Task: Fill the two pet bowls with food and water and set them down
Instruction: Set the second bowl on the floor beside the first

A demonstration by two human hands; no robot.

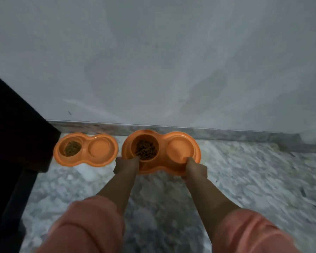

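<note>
Two orange double pet bowls are near the wall. The left bowl (97,162) rests on the floor, with brown kibble (72,148) in its left cup; its right cup looks glossy. I hold the right bowl (162,137) by its near rim: my left hand (125,167) grips beside the kibble-filled cup (145,149), and my right hand (194,168) grips beside the other cup (180,148). Whether this bowl touches the floor, I cannot tell.
A pale wall (171,61) with a stone skirting (226,135) runs right behind the bowls. Dark furniture (13,134) stands at the left, close to the left bowl. The floor (254,179) is mottled grey stone.
</note>
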